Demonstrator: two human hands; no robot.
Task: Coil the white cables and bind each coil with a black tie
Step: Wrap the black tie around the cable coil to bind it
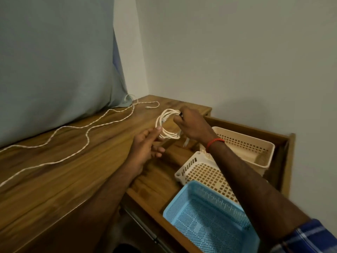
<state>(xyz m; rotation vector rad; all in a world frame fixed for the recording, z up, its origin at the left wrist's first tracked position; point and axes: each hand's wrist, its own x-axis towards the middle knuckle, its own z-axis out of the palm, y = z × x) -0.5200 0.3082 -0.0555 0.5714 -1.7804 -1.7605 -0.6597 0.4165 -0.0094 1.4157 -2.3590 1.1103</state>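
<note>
Barely making out the black tie [181, 114], just a dark speck poking from under the right hand [193, 125], fingers clamping the top of the white coil [168, 125]. Left hand [145, 145] pinching its lower-left side, holding it over the worktop [54, 170]. Second cable [87, 132] sprawling loose, running off frame left.

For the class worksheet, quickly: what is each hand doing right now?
Left hand: closed, pinching the cable coil at its left side.
Right hand: closed, gripping the top of the cable coil.
</note>
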